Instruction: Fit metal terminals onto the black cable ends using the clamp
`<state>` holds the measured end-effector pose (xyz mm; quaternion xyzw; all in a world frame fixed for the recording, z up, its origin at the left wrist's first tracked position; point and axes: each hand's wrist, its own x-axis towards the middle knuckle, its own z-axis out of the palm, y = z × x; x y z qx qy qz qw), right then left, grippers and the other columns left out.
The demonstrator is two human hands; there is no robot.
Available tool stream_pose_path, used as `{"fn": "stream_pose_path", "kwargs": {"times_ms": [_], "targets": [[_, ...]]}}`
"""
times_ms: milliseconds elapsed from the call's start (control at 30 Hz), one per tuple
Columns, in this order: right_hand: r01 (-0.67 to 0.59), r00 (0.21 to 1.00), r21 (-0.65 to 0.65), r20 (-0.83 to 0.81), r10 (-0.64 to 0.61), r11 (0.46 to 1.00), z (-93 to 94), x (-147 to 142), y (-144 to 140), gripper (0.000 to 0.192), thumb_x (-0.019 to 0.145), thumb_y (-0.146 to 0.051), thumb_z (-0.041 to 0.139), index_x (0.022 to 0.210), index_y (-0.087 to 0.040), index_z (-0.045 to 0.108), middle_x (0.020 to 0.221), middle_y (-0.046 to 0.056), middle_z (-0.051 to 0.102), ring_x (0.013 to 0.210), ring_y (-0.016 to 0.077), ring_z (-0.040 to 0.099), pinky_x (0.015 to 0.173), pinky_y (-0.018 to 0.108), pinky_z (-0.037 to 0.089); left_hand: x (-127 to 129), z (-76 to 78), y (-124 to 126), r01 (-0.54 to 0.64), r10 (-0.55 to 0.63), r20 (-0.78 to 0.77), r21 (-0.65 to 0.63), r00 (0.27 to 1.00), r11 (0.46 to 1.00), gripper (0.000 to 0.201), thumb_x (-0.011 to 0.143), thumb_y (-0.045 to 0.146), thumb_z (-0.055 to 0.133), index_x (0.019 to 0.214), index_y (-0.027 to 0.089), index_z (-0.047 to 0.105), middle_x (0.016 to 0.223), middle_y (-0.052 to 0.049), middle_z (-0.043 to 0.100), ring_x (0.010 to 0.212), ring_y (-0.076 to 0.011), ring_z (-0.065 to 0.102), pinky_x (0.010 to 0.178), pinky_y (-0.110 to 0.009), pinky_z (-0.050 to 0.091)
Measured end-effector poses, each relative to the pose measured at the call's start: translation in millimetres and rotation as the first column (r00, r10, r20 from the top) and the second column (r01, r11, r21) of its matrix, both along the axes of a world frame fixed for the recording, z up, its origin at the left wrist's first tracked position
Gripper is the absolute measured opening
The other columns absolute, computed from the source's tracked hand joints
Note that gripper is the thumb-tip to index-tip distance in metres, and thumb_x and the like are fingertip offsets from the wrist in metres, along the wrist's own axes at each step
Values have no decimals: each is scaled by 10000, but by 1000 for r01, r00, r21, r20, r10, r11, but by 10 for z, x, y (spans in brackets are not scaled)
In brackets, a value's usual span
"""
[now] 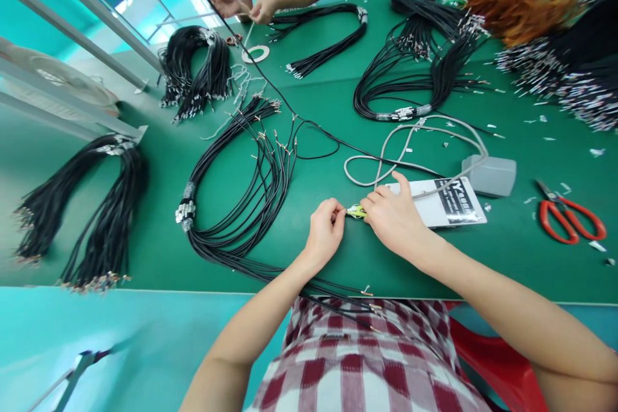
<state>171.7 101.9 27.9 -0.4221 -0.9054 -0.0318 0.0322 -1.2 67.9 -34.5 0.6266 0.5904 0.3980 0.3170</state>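
Note:
My left hand (324, 232) and my right hand (393, 215) meet over the green table (338, 251), pinching a small yellow-green piece (356, 210) between their fingertips. What the piece is cannot be made out. A bundle of black wires (251, 199) with metal ends curves along the left of my hands and trails off the table edge onto my lap. A white label card (449, 203) lies just behind my right hand.
Red-handled scissors (572, 219) lie at the right. A grey box (488, 175) with a grey cable sits behind the card. More black wire bundles (84, 206) lie around. Another person's hands (246, 6) work at the far side beside a tape roll (255, 53).

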Motion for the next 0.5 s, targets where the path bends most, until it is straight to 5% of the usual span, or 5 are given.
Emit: {"fn": "stream_pose_path", "kwargs": {"times_ms": [133,267,500], "targets": [[40,969,87,-248,-18,995,40,330,-185,198,910,-244,657,1102,-196,675,1174,62,740,1070,254,631,1135,541,225,-10,-27,-9,0,2,54,-37,999,999,164,923,178,510,760,188,525,763,-2,542,680,-129,542,619,-232,419],[308,809,201,-570,-145,930,-118,679,-562,110,895,-175,677,984,-237,661,1161,27,757,1062,224,644,1044,450,388,-16,-54,-11,6,-2,74,-57,997,998,156,920,195,522,765,188,538,755,-3,549,680,-129,541,609,-230,408],[414,791,198,-561,-244,888,-464,666,-836,153,858,-150,716,834,-249,602,1085,-35,785,1094,244,663,1042,461,386,-52,-10,-8,-9,12,45,-62,999,998,147,901,196,528,754,187,527,717,10,531,614,-109,501,554,-216,360]]}}
